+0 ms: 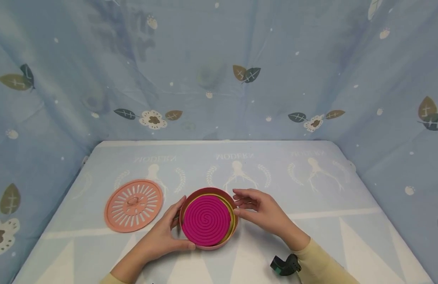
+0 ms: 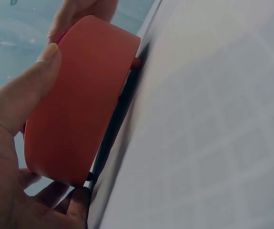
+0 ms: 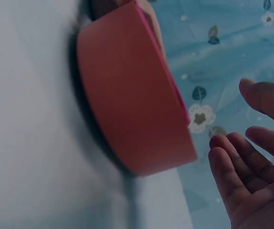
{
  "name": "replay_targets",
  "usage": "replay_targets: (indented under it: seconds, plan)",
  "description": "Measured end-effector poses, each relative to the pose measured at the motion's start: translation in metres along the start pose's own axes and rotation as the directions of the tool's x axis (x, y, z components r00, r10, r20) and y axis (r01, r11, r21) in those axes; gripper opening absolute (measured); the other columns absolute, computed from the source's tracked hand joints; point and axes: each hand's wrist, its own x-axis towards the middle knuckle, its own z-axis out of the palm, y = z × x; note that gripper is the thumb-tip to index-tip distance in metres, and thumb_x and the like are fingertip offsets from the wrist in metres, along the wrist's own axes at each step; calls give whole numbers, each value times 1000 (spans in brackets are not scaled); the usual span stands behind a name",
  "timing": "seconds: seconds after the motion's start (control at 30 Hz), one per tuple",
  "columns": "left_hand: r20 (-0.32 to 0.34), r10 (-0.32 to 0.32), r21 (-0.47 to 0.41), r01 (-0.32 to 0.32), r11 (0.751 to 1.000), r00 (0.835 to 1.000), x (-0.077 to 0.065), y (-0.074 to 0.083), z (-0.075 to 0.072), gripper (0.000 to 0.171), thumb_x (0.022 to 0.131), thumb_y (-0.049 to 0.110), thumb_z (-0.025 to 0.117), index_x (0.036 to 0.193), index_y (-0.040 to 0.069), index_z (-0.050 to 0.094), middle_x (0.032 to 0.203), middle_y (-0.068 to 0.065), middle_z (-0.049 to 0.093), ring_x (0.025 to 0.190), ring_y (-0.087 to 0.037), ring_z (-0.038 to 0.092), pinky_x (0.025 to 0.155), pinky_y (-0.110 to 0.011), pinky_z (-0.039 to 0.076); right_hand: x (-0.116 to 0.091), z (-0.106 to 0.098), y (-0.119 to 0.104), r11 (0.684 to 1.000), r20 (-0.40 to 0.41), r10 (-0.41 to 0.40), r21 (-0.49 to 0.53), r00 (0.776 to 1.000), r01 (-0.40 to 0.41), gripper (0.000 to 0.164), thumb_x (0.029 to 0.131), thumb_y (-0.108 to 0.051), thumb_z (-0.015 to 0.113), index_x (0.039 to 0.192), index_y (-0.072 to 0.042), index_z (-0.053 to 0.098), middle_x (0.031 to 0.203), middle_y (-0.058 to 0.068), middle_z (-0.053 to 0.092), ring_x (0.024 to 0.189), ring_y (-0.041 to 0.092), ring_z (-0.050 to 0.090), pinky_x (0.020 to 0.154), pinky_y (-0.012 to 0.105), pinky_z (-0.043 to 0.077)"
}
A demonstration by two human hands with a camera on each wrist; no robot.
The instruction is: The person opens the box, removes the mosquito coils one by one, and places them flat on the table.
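Observation:
A round, shallow pink-red holder [image 1: 198,193] stands on the table in front of me. In it lies a magenta mosquito coil [image 1: 206,220], with a yellow coil [image 1: 233,221] showing below it along the right side. My left hand [image 1: 163,236] grips the holder's left side, thumb at the near rim and fingers around the far side. Seen from the left wrist, the holder's smooth wall [image 2: 82,98] sits between thumb and fingers, on small feet. Beside the right rim hovers my right hand [image 1: 263,209], its fingers loosely spread; the right wrist view shows it apart from the holder [image 3: 132,90].
A slotted salmon-coloured lid [image 1: 128,218] with a small handle lies to the left of the holder. A patterned cloth [image 1: 293,177] covers the table. Blue printed curtains [image 1: 211,106] hang behind and at both sides. A black device [image 1: 286,265] is at the right wrist.

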Motion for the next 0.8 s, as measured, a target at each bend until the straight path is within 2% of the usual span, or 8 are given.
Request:
replay_targets:
  seconds: [0.17,0.27,0.4,0.63,0.8]
  plan:
    - [0,9,-10,-9,1000,1000,0,-1,0,130,59,40,96,159,21,17,156,0,30,136,-15,41,112,-27,37,19,6,-10,992,66,-33,-119,997,41,51,92,-30,73,135,-7,59,120,10,64,102,15,66,90,28,57]
    - [-5,14,-1,-14,1000,1000,0,-1,0,129,59,41,96,159,21,17,155,0,30,136,-16,42,112,-28,37,27,13,-12,978,101,-10,-205,995,31,53,93,-34,71,135,-4,59,120,5,66,101,11,65,89,25,56]
    - [2,12,6,-12,1000,1000,0,-1,1,128,60,42,95,160,23,16,155,0,30,136,-16,42,112,-30,37,30,18,-15,961,119,39,-276,992,-4,55,94,-38,69,138,-7,58,122,1,67,101,7,65,88,23,56]
    - [-4,1,27,-1,1000,1000,0,1,1,128,60,44,95,160,23,17,155,0,31,136,-16,43,112,-32,38,29,19,-19,953,145,65,-303,987,-19,55,93,-36,70,141,-13,56,122,-4,67,102,5,65,87,23,56]
    - [-7,-1,20,1,1000,1000,0,0,1,130,58,44,95,159,22,17,155,1,31,136,-15,42,111,-29,38,28,19,-20,968,154,72,-250,985,-31,56,92,-34,72,141,-13,56,125,-4,66,104,6,65,90,26,56]
